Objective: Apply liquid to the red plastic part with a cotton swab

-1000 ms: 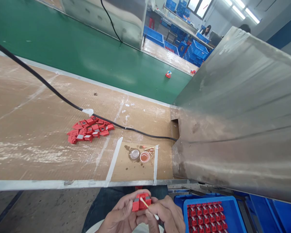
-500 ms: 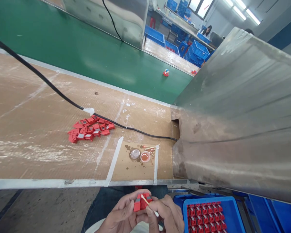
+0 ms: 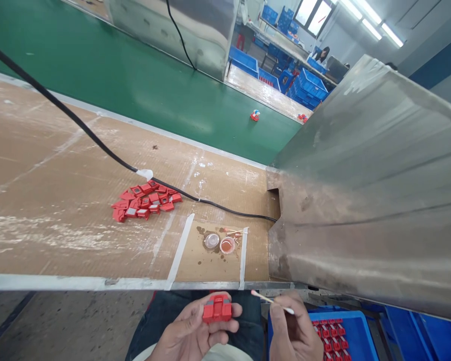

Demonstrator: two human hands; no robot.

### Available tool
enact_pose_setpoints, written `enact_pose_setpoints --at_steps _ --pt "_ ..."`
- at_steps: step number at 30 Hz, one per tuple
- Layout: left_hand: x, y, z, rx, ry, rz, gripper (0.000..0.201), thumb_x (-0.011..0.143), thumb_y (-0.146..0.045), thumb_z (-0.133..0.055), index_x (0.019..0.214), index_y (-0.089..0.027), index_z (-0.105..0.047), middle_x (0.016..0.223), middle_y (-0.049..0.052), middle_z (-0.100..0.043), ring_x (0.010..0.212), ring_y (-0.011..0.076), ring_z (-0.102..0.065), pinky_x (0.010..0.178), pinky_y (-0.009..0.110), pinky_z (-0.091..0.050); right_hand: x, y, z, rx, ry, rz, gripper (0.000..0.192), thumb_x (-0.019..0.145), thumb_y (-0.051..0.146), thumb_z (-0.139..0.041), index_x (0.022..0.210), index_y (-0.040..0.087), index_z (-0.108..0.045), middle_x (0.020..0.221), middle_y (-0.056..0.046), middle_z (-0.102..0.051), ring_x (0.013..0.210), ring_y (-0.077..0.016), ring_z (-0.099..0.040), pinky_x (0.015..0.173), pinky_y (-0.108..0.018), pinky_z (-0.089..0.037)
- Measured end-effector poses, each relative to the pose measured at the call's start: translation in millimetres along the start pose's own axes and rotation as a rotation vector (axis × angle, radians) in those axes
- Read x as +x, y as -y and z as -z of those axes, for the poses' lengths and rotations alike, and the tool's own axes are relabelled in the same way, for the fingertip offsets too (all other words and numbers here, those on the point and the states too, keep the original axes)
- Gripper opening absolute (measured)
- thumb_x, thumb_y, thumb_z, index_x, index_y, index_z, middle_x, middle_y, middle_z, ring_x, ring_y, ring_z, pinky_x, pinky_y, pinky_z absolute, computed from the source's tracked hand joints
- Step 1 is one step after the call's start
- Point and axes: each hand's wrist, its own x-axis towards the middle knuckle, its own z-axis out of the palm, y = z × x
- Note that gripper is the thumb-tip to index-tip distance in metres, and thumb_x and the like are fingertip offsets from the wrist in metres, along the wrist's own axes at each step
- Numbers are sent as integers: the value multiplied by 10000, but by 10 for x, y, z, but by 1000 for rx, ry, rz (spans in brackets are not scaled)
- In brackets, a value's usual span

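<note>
We've got one blocky red plastic part (image 3: 217, 309) pinched in our left hand (image 3: 190, 333), one thin cotton swab (image 3: 272, 302) gripped in our right hand (image 3: 293, 335), two round dishes (image 3: 220, 243) on the surface (image 3: 60, 200).

Two bare hands are seen, the left hand (image 3: 190, 335) and the right hand (image 3: 293, 335), with one red plastic block (image 3: 217, 310) and one thin cotton swab (image 3: 271, 302) counted between them. Two small round dishes (image 3: 220, 243) are counted on the brown board (image 3: 60, 165). One heap of small red plastic pieces (image 3: 145, 199), too many to count, and one black cable (image 3: 97, 145) are also seen there.
</note>
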Motion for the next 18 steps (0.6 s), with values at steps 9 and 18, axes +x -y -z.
enact_pose_setpoints --at_steps 9,18 --pt "-12 -88 -112 19 -31 -66 411 798 -434 -910 1122 -191 -846 1168 194 -821 964 237 -803 811 243 -613 289 -17 -235 -80 102 54 61 982 193 -709 923 204 -719 752 26 -622 610 -96 -603 556 -165 -490" --pt "1 -223 -44 26 -23 -163 402 789 -455 -900 1104 -210 -850 1186 165 -822 989 242 -802 810 242 -612 586 -24 -620 3 177 133 147 976 191 -679 837 191 -727 672 40 -612 530 -87 -573 496 -157 -470"
